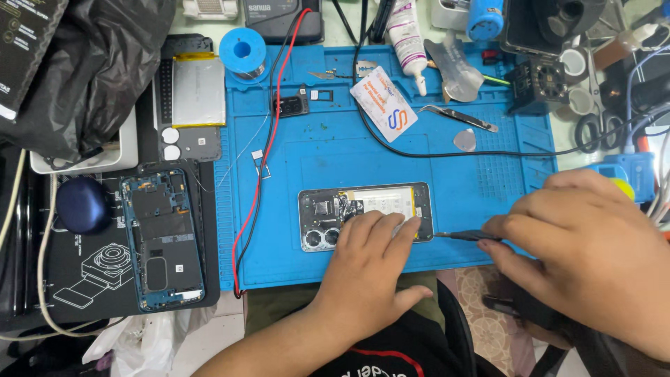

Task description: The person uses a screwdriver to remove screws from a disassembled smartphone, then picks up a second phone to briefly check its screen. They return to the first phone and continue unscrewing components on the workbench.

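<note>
Head view looks down on a cluttered bench [335, 24], most of it covered by a blue work mat [391, 146]. On the far left lies a crumpled black plastic bag [98, 63], and near left of the mat a second opened phone [162, 239] rests on a black mat beside a dark blue round case [82, 204]. The right hand [593, 251] comes in from the right, fingers curled together around the handle of a thin black tool [464, 236] whose tip points left and meets the right end of the opened phone [335, 206]. That phone lies lengthwise on the near middle of the blue mat, back cover off, camera rings at its left end. The left hand [366, 269] lies flat over the phone's near right part, fingers held side by side and pressing down on it, thumb spread out to the right. Farther back on the mat sit a white card [383, 103], a white glue bottle [407, 38], a blue solder spool [242, 52], metal tweezers [459, 118] and a small metal pick [465, 140]. Red and black wires [269, 146] run down the mat's left side.
</note>
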`<state>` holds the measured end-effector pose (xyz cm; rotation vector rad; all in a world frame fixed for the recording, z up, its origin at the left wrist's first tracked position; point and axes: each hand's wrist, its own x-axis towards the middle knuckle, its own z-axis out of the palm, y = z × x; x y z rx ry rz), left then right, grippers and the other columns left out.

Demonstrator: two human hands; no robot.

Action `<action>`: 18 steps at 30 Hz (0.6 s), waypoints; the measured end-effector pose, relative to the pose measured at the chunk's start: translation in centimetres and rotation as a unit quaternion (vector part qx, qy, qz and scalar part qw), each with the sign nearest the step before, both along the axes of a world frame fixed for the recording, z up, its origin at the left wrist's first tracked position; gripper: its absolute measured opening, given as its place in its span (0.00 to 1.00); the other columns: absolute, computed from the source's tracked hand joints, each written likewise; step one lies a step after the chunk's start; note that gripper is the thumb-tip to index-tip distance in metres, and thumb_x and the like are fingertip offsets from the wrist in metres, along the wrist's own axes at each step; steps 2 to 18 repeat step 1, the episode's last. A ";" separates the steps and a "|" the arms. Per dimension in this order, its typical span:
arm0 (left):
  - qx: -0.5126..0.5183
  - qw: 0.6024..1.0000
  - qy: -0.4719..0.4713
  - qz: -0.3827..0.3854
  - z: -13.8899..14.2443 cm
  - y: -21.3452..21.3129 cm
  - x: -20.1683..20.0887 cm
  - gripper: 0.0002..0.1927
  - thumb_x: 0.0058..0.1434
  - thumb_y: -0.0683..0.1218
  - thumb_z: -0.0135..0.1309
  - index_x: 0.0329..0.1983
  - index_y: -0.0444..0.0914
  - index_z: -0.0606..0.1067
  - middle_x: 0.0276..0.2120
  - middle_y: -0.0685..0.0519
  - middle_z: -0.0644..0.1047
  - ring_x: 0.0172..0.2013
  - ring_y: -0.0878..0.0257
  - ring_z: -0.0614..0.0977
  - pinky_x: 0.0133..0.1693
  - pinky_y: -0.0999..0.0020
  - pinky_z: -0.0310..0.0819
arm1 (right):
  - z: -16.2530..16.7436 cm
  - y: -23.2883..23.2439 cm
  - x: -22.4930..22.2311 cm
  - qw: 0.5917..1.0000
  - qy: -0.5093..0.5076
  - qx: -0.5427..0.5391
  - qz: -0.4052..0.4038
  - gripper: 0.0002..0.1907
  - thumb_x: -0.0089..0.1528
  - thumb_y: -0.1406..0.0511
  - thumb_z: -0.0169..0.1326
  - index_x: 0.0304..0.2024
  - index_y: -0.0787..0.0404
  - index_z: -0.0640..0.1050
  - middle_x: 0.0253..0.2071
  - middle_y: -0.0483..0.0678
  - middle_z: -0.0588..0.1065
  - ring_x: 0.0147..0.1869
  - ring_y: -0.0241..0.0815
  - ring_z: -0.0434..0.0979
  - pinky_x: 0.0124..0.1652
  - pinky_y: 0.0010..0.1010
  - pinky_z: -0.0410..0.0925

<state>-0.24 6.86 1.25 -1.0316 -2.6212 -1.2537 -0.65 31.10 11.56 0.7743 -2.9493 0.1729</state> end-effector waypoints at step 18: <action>-0.013 1.000 -0.002 0.000 -0.4 0.2 0.1 0.45 0.45 0.54 0.71 0.64 0.33 0.67 0.58 0.41 0.69 0.60 0.42 0.68 0.63 0.46 0.60 | 0.2 -0.4 -0.1 1.000 -0.006 0.009 0.003 0.11 0.47 0.59 0.67 0.32 0.52 0.84 0.27 0.42 0.77 0.34 0.47 0.77 0.46 0.39 0.67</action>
